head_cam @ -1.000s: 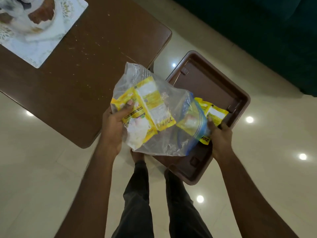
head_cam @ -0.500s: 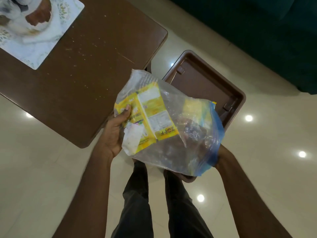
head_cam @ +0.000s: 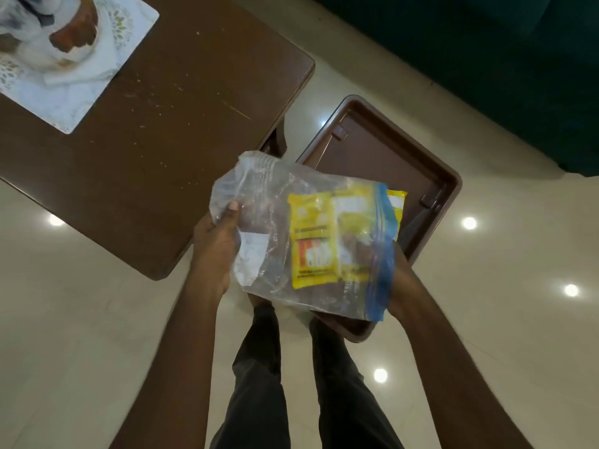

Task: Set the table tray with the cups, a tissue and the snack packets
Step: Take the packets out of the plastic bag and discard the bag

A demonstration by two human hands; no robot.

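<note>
The person stands over a brown table tray and holds a clear zip bag above its near half. The left hand grips the bag's closed end, thumb pressed on top of the plastic and the fingers curled beneath it. The right hand is at the blue-striped mouth of the bag, mostly hidden behind the plastic, so how its fingers lie cannot be told. Yellow snack packets lie inside the bag, crowded toward the mouth, and one yellow packet pokes out past the blue strip, over the tray's floor (the tray's visible part holds nothing else). To the left is a dark wooden table with a white patterned placemat at its far corner, under something blurred. A dark green sofa fills the upper right, and the glossy tiled floor shows bright light spots.
</note>
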